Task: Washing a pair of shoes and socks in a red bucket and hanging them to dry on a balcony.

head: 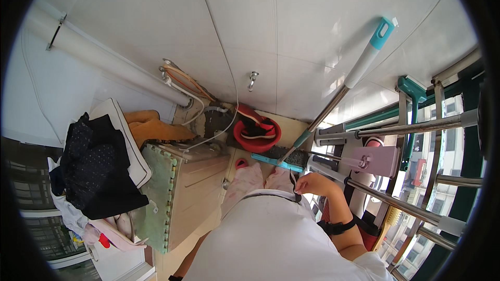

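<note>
My right hand is at my waist on the right, its fingers pinched on a black strap that hangs by my white shirt. The left hand is out of view; only a bit of that arm shows at the lower left. Before my feet lies the turquoise head of a floor mop or squeegee, its pole leaning up against the wall. Just beyond it, a red plastic basin holds red and black sneakers.
A wall tap sits above the basin. To the left, dark clothes and a white cushion lie by a cabinet with a green foam mat. Metal rails, a pink flat mop head and a green squeegee stand at the right.
</note>
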Tool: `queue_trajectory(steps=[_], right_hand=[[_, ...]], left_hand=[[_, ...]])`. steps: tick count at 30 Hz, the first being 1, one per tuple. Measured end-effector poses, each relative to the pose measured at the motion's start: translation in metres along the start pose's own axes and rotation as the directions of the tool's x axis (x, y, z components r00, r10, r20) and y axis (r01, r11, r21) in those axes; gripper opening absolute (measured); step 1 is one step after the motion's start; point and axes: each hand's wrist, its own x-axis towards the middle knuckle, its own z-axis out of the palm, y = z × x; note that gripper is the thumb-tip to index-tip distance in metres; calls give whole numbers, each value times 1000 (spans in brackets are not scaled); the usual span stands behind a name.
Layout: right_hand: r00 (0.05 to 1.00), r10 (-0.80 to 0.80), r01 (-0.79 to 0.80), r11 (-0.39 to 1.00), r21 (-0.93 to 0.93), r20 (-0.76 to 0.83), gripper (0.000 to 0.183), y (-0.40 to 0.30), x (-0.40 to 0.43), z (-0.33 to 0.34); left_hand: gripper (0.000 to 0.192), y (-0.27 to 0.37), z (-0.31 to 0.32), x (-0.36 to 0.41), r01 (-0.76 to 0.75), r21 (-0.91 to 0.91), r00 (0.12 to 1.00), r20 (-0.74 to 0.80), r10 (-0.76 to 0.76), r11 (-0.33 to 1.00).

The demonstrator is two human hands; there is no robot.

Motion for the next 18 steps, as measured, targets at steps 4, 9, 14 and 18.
queue_trajectory(steps=[4, 9, 14, 18], right_hand=[[987, 156, -138, 956, 260, -49, 19, -5, -15, 47], [978, 13, 4, 997, 78, -209, 21, -27, -26, 77], [964, -55, 53, 998, -16, -261, 12, -53, 16, 107], [902, -264, 202, 957, -209, -340, 10, -63, 42, 134]], left_hand=[[25, 10, -5, 2, -25, 104, 993, -112, 36, 994], [23, 26, -44, 9, -177, 175, 981, -48, 188, 969], [15, -1, -90, 33, -36, 339, 987, 161, -20, 940], [15, -23, -118, 40, -39, 400, 959, 273, -78, 916]])
